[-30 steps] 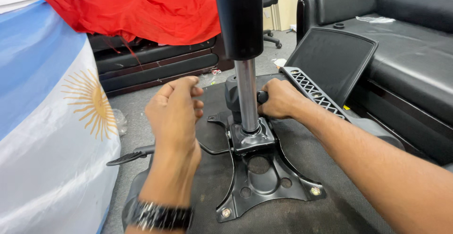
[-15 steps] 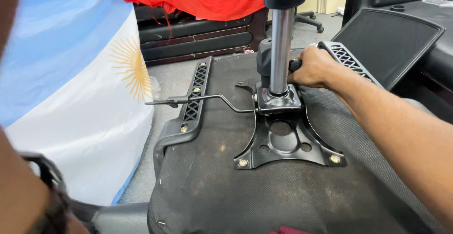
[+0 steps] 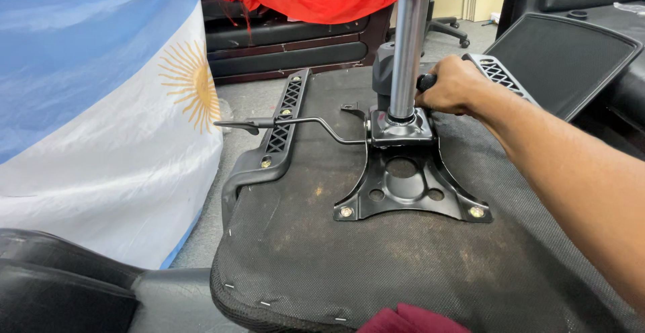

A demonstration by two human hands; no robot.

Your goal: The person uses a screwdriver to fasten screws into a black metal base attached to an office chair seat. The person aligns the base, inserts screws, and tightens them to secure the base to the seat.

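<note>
The right hand (image 3: 451, 86) stays clamped on a black knob beside the metal post (image 3: 408, 51) on the upturned chair seat (image 3: 376, 266); the left hand has dropped out of view, its grip unseen

One bare arm and hand, seen from above

Only the right hand (image 3: 451, 86) and its forearm are seen, running from the lower right of the frame to the upper centre. No sleeve, glove, watch or ring is worn on the visible part. A dark red fabric fold (image 3: 410, 321) is glimpsed at the bottom edge.
</note>
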